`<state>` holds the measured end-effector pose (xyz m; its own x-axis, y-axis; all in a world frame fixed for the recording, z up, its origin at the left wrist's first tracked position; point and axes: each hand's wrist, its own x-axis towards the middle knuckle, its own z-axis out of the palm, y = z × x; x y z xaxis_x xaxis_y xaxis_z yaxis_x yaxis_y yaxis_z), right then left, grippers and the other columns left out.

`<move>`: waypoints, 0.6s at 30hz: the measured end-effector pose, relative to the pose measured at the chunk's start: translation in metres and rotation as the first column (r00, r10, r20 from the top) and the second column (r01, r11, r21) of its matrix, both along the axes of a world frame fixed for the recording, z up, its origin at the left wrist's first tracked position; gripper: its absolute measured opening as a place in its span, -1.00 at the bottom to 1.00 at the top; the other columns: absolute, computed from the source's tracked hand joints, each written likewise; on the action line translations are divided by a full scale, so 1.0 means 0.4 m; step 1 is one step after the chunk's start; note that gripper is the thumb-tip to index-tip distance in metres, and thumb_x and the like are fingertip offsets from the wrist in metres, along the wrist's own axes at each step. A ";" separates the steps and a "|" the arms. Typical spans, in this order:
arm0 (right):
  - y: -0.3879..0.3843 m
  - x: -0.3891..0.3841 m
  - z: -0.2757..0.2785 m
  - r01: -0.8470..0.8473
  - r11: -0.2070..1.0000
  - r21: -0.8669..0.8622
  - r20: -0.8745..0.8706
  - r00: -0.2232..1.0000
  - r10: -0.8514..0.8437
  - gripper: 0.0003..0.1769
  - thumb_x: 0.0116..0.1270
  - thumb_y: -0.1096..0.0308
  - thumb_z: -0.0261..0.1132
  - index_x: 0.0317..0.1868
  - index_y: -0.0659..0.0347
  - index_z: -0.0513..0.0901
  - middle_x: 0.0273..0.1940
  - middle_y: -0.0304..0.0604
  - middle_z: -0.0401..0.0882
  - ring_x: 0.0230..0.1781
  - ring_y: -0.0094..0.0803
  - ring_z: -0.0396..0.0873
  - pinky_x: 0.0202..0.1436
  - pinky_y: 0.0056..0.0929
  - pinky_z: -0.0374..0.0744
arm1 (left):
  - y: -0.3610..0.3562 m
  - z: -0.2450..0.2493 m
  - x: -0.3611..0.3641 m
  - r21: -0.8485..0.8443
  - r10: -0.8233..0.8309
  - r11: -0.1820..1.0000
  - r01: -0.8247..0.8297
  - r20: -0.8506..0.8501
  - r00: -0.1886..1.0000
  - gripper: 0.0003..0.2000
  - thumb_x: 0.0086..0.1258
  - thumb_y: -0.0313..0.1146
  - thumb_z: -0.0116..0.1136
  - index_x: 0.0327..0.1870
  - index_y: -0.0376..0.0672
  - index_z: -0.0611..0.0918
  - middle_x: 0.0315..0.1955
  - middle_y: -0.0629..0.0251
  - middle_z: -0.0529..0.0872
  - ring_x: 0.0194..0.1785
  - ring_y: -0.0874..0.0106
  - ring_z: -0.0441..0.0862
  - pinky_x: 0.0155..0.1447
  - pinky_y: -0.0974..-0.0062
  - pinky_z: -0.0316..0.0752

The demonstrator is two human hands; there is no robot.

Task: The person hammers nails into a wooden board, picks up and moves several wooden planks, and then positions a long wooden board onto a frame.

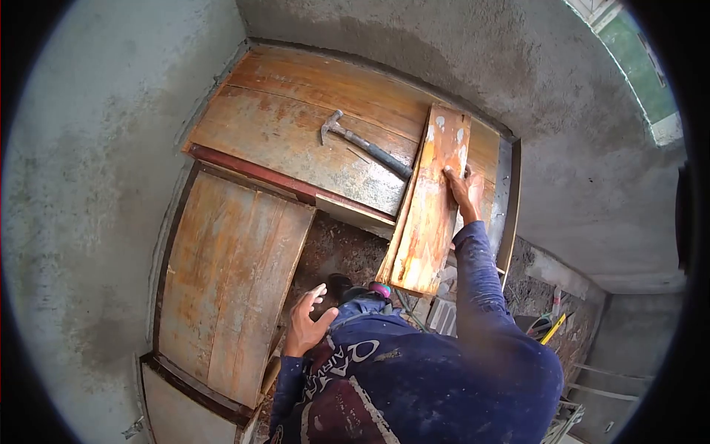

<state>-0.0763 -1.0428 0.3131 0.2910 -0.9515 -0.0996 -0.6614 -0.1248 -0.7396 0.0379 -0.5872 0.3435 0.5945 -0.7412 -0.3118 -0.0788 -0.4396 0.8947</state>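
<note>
My right hand (pixel 464 189) rests flat on the right edge of a long brown plywood board (pixel 429 207) that lies tilted over the gap in the formwork. My left hand (pixel 309 320) hangs free below, fingers spread, holding nothing, beside the edge of the left plywood panel (pixel 229 281). A claw hammer (pixel 364 146) lies on the upper plywood panel (pixel 296 126), just left of the board.
Grey concrete walls (pixel 89 185) enclose the wooden formwork on the left and top. A red-brown timber beam (pixel 259 174) separates the panels. An open gap (pixel 340 251) shows rubble below. Tools and a yellow item (pixel 553 329) lie at lower right.
</note>
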 end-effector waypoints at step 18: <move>0.401 0.248 0.200 -0.598 0.673 -0.436 0.062 0.726 0.685 -0.55 0.30 0.31 0.32 0.17 0.30 0.56 0.03 -0.08 0.62 -0.03 -0.28 0.58 0.06 -0.30 0.52 | 0.098 -0.185 -0.118 -0.077 0.352 0.936 -0.344 0.150 0.924 -0.38 0.11 -0.22 0.26 0.20 -0.37 0.48 0.09 -0.15 0.57 0.20 -0.03 0.49 0.29 0.17 0.40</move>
